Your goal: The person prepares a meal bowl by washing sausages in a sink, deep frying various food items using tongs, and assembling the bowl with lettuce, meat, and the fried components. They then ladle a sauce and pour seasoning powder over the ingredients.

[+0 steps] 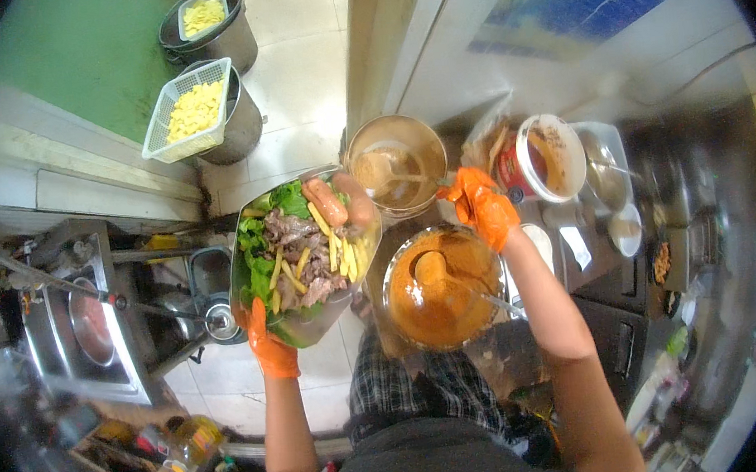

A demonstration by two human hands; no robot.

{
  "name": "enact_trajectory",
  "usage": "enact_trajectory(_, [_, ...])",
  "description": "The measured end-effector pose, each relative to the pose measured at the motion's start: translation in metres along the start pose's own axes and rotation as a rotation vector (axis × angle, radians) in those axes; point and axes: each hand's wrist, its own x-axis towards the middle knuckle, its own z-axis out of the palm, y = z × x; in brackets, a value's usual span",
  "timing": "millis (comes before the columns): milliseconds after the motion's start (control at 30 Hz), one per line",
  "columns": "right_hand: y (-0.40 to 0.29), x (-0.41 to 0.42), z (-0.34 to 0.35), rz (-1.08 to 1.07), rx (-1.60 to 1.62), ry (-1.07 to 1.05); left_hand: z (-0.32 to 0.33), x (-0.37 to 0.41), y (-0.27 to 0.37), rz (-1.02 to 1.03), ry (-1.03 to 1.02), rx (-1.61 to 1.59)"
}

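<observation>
My left hand [273,347], in an orange glove, grips the near rim of a metal bowl [318,323]. Lettuce leaves [257,261], sliced meat [292,234], yellow strips [342,253] and sausages [325,201] lie in this bowl. My right hand [483,207], also gloved in orange, closes around the handle of a scoop [375,170]. The scoop's head rests inside a round metal pot [434,142] that holds brown powder. Nearer to me, a second bowl [389,269] contains an orange-brown sauce or paste, with a ladle [430,268] lying in it.
A white tub [577,142] with sauce residue stands right of the pot, beside a plastic bag [487,130]. Two baskets of yellow pieces, one white [156,131], rest on dark buckets [241,129] at upper left. A metal sink unit [125,335] is at left.
</observation>
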Motion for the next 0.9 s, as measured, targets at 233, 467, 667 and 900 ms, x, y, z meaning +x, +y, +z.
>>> enact_trajectory(233, [-0.022, -0.059, 0.001, -0.221, 0.342, 0.181, 0.025, 0.028, -0.006, 0.016, -0.101, 0.045])
enact_trajectory(467, [-0.113, -0.145, 0.012, -0.464, 0.033, 0.165, 0.073, 0.028, 0.002, 0.029, -0.317, 0.200])
enact_trajectory(667, [-0.115, -0.167, 0.050, -0.312, -0.169, 0.036, 0.092, 0.018, 0.006, -0.074, -0.272, 0.173])
enact_trajectory(900, [-0.122, -0.176, 0.062, -0.223, -0.257, -0.171, 0.103, 0.011, 0.008, 0.067, -0.373, 0.207])
